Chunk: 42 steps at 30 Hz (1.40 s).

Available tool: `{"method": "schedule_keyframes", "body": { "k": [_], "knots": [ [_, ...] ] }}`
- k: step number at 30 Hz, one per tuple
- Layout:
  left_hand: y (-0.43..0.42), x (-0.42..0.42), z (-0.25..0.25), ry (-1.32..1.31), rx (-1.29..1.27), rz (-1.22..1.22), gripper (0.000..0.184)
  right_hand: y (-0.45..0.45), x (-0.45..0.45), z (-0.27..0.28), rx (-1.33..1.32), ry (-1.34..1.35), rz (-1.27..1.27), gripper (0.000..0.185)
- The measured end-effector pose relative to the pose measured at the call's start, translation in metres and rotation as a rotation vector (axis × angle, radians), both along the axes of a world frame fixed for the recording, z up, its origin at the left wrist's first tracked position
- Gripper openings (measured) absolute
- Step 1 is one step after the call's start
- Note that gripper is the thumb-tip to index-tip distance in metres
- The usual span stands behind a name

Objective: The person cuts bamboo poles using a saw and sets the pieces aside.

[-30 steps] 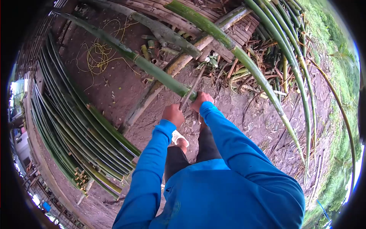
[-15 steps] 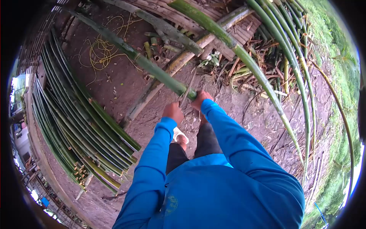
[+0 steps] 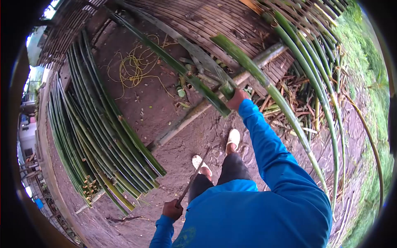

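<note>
Down by my left thigh, my left hand [image 3: 173,210] is closed on the handle of a machete [image 3: 198,170], its long blade angled up toward my feet. My right hand [image 3: 238,99] reaches forward, fingers wrapped at the end of a short-looking bamboo piece [image 3: 227,89]; how far that piece runs back is unclear. Just left of it, a split green bamboo length [image 3: 205,92] slopes away to the upper left, its near end free. Both lie over a round wooden crosspiece [image 3: 182,126]. Behind them runs a greyish pole [image 3: 178,38].
Long green bamboo poles [image 3: 105,136] are stacked on the left. A tangled yellow rope [image 3: 134,70] lies on the dirt. Slatted bamboo [image 3: 194,20] stands ahead. More poles [image 3: 306,62] curve down on the right, one green pole [image 3: 269,87] close to my right arm.
My left hand has dropped back toward my body with the machete. The bamboo now shows a split, open length, and my right hand has shifted forward and right. My view has tilted.
</note>
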<state>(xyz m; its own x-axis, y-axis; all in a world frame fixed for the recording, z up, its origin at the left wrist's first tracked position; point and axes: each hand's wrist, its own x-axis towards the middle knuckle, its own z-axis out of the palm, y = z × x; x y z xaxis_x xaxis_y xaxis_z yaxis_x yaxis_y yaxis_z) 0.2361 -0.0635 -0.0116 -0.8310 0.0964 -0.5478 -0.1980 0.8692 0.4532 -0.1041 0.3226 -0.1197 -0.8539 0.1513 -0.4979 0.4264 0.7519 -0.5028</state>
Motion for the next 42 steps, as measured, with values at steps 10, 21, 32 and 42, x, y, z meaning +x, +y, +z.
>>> {"method": "schedule_keyframes", "body": {
  "k": [10,21,32,42],
  "knots": [
    [0.005,0.01,0.002,-0.007,0.028,0.123,0.011,-0.089,0.014,-0.014,0.052,0.516,0.202,0.072],
    [-0.035,0.045,-0.009,-0.118,-0.084,0.13,0.013,-0.115,0.167,-0.057,-0.014,-0.243,0.076,0.063],
    [-0.032,0.029,0.016,-0.179,-0.008,0.181,0.015,-0.062,0.183,-0.109,0.098,-0.167,0.18,0.069],
    [-0.023,0.052,0.003,-0.246,0.08,0.211,0.016,-0.214,0.102,-0.084,-0.213,-0.076,0.505,0.048]
  ]
}}
